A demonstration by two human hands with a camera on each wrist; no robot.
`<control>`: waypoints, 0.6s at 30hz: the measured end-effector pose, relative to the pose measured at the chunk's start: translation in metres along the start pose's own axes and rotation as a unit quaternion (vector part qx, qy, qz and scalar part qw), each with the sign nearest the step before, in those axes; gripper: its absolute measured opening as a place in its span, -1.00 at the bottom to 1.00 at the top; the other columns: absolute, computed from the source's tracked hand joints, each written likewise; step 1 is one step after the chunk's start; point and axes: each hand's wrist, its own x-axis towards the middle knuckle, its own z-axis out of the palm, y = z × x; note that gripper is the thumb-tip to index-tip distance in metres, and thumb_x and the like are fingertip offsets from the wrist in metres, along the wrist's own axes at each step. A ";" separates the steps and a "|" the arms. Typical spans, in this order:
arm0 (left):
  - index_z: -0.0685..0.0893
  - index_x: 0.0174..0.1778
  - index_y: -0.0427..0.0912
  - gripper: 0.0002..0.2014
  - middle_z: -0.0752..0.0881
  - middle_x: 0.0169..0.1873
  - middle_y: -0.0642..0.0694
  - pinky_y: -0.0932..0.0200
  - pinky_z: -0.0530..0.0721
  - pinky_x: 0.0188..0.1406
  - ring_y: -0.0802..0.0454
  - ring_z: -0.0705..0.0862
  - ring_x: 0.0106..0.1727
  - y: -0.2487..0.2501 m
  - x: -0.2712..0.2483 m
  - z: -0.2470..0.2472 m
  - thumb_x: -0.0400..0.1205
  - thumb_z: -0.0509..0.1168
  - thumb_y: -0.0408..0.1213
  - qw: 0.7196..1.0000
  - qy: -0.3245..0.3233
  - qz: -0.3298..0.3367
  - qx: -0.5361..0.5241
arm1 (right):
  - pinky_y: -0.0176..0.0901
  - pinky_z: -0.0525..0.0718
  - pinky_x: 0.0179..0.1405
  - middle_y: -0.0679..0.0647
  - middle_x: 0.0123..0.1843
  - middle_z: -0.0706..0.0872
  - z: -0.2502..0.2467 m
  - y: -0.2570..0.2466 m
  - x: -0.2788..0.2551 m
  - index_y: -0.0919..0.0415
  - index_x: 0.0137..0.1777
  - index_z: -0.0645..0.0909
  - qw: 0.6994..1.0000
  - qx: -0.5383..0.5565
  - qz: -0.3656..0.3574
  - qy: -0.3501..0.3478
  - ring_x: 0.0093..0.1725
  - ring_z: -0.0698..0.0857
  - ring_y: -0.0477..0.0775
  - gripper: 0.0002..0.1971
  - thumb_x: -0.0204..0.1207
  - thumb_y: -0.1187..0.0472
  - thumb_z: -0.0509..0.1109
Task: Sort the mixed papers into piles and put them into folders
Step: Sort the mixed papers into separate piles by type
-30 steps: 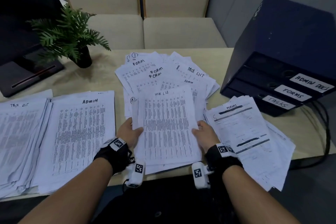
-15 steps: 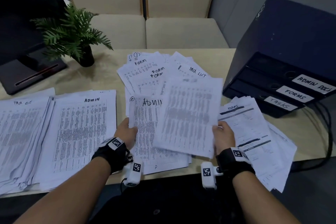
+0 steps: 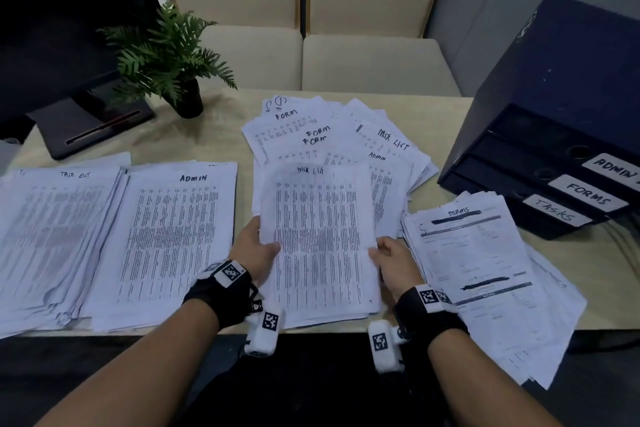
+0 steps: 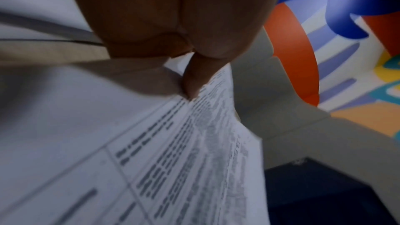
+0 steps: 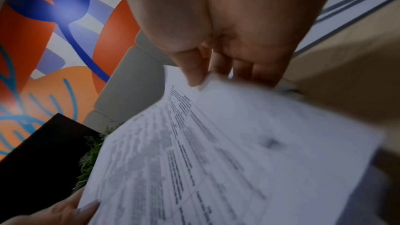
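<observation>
- Left hand [image 3: 254,250] is pinching the left edge of a printed task list sheet [image 3: 318,236]. The thumb's on top and the other fingers are hidden under the paper.
- Right hand [image 3: 394,260] has the opposite edge, thumb and fingers [image 5: 244,69] closed narrow on the paper.
- So the sheet sits right between the two hands. Its header is blurry but looks like "TASK LIST".
- Just past the fingertips the mixed pile [image 3: 311,135] fans out on the worktop [image 3: 214,139], with FORM, TASK LIST and ADMIN headers showing.
- Just left of the left fingers is the ADMIN pile [image 3: 173,236], and the TASK LIST pile [image 3: 52,236] touches its far side.
- Just right of the right fingers is the FORMS pile [image 3: 478,270], hanging over the near worktop edge.
- Beyond that is a dark drawer box [image 3: 554,97] labelled ADMIN (cut off), FORMS and TASKS.
- Well past the left fingers are a potted fern [image 3: 166,55] and a monitor [image 3: 52,28].
</observation>
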 end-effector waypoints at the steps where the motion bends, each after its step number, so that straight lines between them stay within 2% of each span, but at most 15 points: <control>1: 0.49 0.35 -0.03 -0.58 0.72 0.16 -0.06 -0.03 0.61 0.25 -0.02 0.70 0.12 -0.002 -0.002 -0.003 0.61 0.28 -0.47 1.000 -0.003 0.004 -0.021 | 0.04 0.69 0.07 0.09 -0.10 0.80 0.001 -0.004 -0.001 0.06 -0.17 0.70 0.999 0.028 -0.001 -0.017 0.00 0.75 0.22 -0.75 0.62 0.36 0.28; 3: 0.51 0.37 0.04 -0.50 0.71 0.22 -0.03 -0.10 0.55 0.35 -0.01 0.69 0.22 -0.006 -0.006 -0.011 0.57 0.25 -0.52 0.998 0.002 0.003 -0.070 | -0.16 0.73 -0.08 0.06 -0.05 0.79 0.004 -0.016 -0.005 0.10 0.08 0.71 0.993 0.102 -0.006 -0.066 -0.06 0.77 0.02 -0.68 0.65 0.48 0.19; 4: 0.52 0.35 0.02 -0.49 0.73 0.19 -0.03 -0.06 0.58 0.31 0.01 0.69 0.21 -0.008 -0.007 -0.016 0.57 0.22 -0.58 0.995 0.003 0.002 -0.099 | -0.31 0.71 -0.17 -0.01 -0.01 0.77 0.005 -0.022 -0.007 0.12 0.21 0.64 0.986 0.137 -0.012 -0.099 -0.11 0.77 -0.14 -0.62 0.64 0.54 0.16; 6: 0.54 0.28 -0.09 -0.57 0.74 0.02 -0.04 0.16 0.66 0.06 0.11 0.71 0.02 -0.010 -0.014 -0.032 0.61 0.17 -0.64 0.995 0.009 -0.002 -0.102 | -0.49 0.66 -0.22 -0.14 0.01 0.75 0.013 -0.031 -0.008 0.09 0.27 0.57 0.975 0.163 -0.024 -0.147 -0.17 0.76 -0.33 -0.52 0.60 0.63 0.11; 7: 0.53 0.25 -0.12 -0.62 0.72 -0.05 -0.03 0.18 0.66 -0.02 0.12 0.69 -0.08 -0.011 -0.015 -0.038 0.62 0.18 -0.62 0.996 0.011 0.000 -0.091 | -0.48 0.67 -0.17 -0.15 -0.02 0.77 0.017 -0.034 -0.008 0.11 0.21 0.61 0.973 0.161 -0.026 -0.162 -0.15 0.76 -0.33 -0.52 0.59 0.65 0.10; 9: 0.53 0.27 -0.12 -0.66 0.72 -0.08 -0.06 0.05 0.66 0.00 0.04 0.69 -0.12 -0.017 -0.017 -0.055 0.63 0.22 -0.55 0.997 0.016 0.002 -0.070 | -0.26 0.72 -0.04 -0.10 -0.06 0.83 0.030 -0.037 -0.005 0.12 0.11 0.69 0.975 0.136 -0.017 -0.174 -0.06 0.77 -0.12 -0.56 0.59 0.61 0.14; 11: 0.55 0.26 -0.09 -0.65 0.75 -0.01 -0.12 -0.09 0.67 0.09 -0.10 0.72 -0.02 -0.027 -0.014 -0.071 0.62 0.24 -0.53 0.997 0.034 -0.002 -0.074 | -0.20 0.66 -0.25 0.00 -0.13 0.84 0.044 -0.045 -0.007 0.17 0.08 0.72 0.976 0.125 0.007 -0.179 -0.12 0.71 0.06 -0.65 0.62 0.53 0.18; 13: 0.54 0.26 -0.09 -0.64 0.74 0.09 -0.15 -0.17 0.63 0.24 -0.14 0.72 0.08 -0.039 -0.010 -0.090 0.61 0.24 -0.55 0.994 0.046 -0.004 -0.097 | -0.24 0.67 -0.32 0.06 -0.14 0.84 0.062 -0.054 -0.009 0.22 0.08 0.73 0.973 0.141 0.029 -0.179 -0.19 0.71 0.05 -0.71 0.64 0.48 0.21; 16: 0.54 0.27 -0.06 -0.62 0.72 0.18 -0.10 -0.21 0.59 0.32 -0.09 0.71 0.16 -0.056 -0.001 -0.113 0.60 0.25 -0.54 0.994 0.044 0.014 -0.099 | -0.14 0.65 -0.16 0.09 -0.12 0.84 0.084 -0.070 -0.017 0.22 0.00 0.75 0.969 0.149 0.027 -0.194 -0.19 0.73 0.04 -0.70 0.65 0.47 0.19; 18: 0.56 0.25 -0.04 -0.60 0.74 0.16 -0.08 -0.23 0.60 0.30 -0.09 0.71 0.16 -0.068 0.005 -0.138 0.59 0.23 -0.56 0.994 0.038 0.018 -0.105 | -0.10 0.61 -0.14 0.07 -0.17 0.83 0.107 -0.080 -0.025 0.21 -0.04 0.75 0.976 0.122 0.011 -0.181 -0.16 0.70 0.09 -0.69 0.65 0.48 0.18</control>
